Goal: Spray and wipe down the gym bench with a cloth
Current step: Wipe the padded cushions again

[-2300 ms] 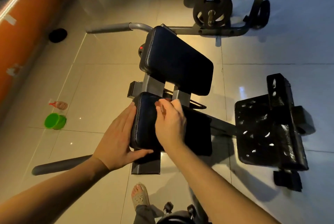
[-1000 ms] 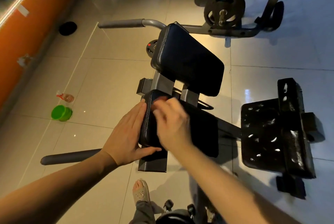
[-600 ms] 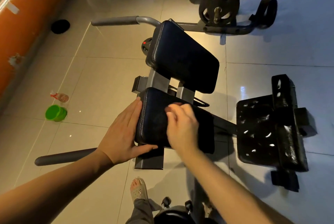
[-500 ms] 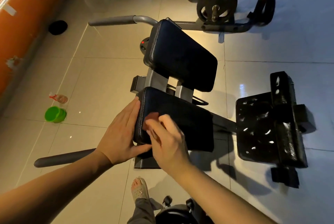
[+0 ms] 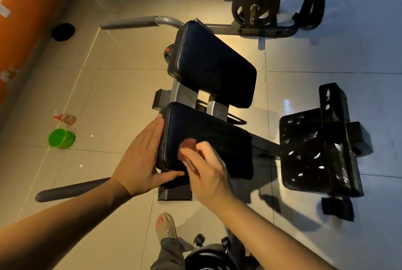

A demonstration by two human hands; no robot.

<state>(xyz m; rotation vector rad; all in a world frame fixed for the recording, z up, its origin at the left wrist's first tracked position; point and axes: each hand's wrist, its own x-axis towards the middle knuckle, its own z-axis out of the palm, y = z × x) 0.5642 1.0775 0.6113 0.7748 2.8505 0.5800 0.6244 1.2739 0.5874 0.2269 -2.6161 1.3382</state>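
The head camera is looking down on a gym bench (image 5: pixel 183 95). The left hand (image 5: pixel 141 158) is lying flat, fingers straight, against the left side of the near pad (image 5: pixel 221 137), with its thumb resting along the pad's near edge. The right hand (image 5: pixel 208 176), blurred, is pressing a small reddish cloth (image 5: pixel 187 146) onto the top of that pad near its left end, fingers curled over it. The far pad (image 5: pixel 213 67) is sitting tilted just beyond. A green cup (image 5: pixel 61 138) is standing on the tiled floor (image 5: pixel 113 100), well to the left.
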